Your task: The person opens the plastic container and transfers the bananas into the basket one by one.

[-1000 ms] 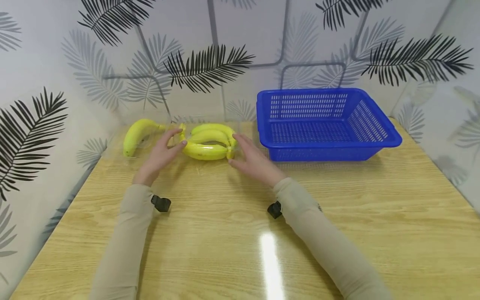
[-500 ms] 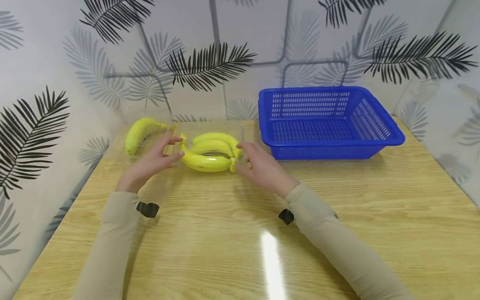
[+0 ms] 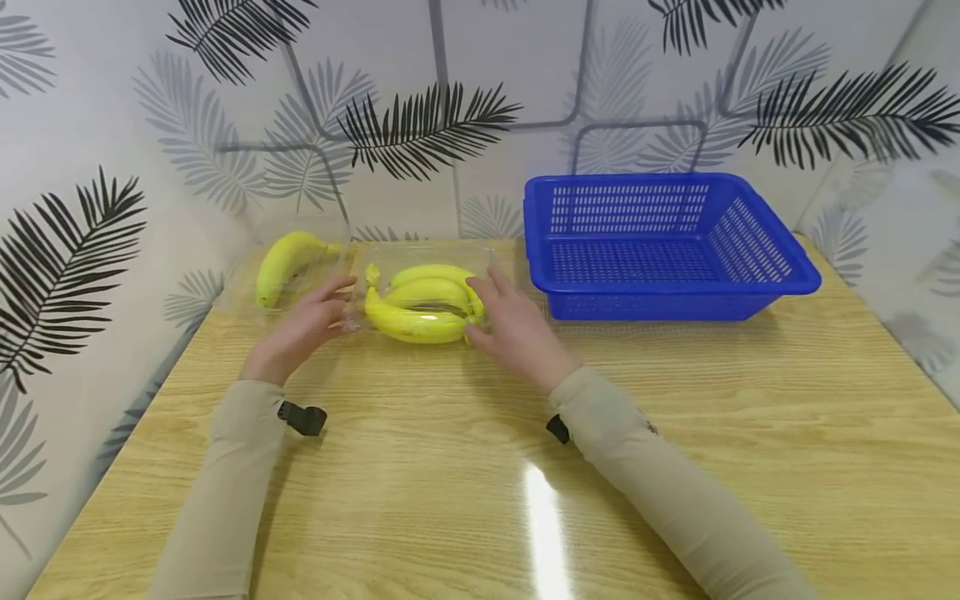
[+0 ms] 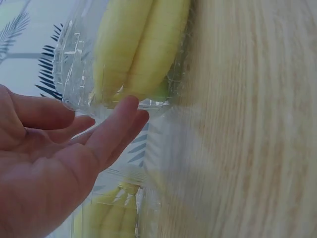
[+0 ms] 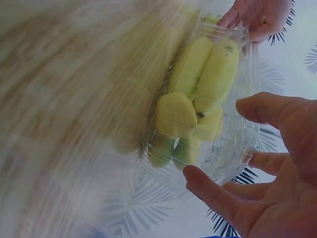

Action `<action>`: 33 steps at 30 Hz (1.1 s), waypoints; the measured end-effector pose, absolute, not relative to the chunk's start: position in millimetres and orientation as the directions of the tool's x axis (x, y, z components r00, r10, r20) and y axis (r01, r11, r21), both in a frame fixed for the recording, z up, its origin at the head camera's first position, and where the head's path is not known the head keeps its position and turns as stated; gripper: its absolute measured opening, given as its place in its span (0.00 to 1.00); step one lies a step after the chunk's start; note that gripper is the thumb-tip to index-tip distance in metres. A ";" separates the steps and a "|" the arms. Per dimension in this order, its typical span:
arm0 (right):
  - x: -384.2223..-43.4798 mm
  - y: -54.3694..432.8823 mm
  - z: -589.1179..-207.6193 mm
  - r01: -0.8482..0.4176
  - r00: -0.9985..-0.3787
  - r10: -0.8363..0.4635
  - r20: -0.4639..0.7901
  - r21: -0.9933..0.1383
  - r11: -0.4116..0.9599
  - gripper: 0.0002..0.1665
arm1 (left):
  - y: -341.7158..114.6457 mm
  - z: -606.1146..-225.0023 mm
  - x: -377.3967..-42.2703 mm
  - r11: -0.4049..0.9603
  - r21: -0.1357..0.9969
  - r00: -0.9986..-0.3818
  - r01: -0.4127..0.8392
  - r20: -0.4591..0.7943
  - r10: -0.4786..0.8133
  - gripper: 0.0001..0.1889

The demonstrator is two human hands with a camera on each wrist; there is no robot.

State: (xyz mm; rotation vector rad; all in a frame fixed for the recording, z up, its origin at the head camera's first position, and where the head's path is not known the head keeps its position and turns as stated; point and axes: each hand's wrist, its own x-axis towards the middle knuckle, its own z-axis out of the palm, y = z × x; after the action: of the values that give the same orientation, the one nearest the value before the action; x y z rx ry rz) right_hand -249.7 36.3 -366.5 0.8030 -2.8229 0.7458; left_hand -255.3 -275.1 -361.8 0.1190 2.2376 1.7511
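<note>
In the head view, yellow bananas point(image 3: 420, 327) lie inside a clear plastic clamshell box point(image 3: 442, 252) on the table. At its left end is my left hand point(image 3: 296, 333), and in the left wrist view its extended fingertips are right at the box's end wall. My right hand point(image 3: 521, 333) is at the other end; the right wrist view shows its thumb and fingers spread around the box's corner, fairly straight. Neither hand curls round the box. Left of it, a second clear box point(image 3: 238, 287) holds another banana bunch point(image 3: 283, 265), partly behind my left hand.
A blue slotted plastic basket point(image 3: 675, 304) stands at the back right, a short way from the right hand. The wooden table point(image 3: 450, 467) ends at a wall with a leaf-patterned covering point(image 3: 480, 67). Glare marks the table's front middle.
The banana box has come slightly toward me since a second ago. My left hand's fingers have left the near-pinch at the box's corner and now lie along its left end.
</note>
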 end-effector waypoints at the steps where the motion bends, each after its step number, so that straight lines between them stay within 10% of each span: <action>1: -249.6 35.6 -366.6 -0.519 -0.855 -0.463 0.235 -0.426 0.741 0.38 | -276.3 -363.1 -256.2 0.241 0.962 -0.953 -0.126 -0.185 0.241 0.31; 33: -244.7 43.7 -351.9 -0.597 -0.792 -0.470 0.389 -0.335 0.729 0.27 | -270.5 -362.6 -253.0 0.288 0.946 -0.938 -0.151 -0.228 0.259 0.38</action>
State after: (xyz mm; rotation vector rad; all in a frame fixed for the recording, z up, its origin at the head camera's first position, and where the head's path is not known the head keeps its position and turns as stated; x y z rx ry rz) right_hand -244.7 43.7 -351.9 0.8387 -2.6558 0.6535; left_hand -253.0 -270.5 -362.6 0.0985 2.2243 1.6909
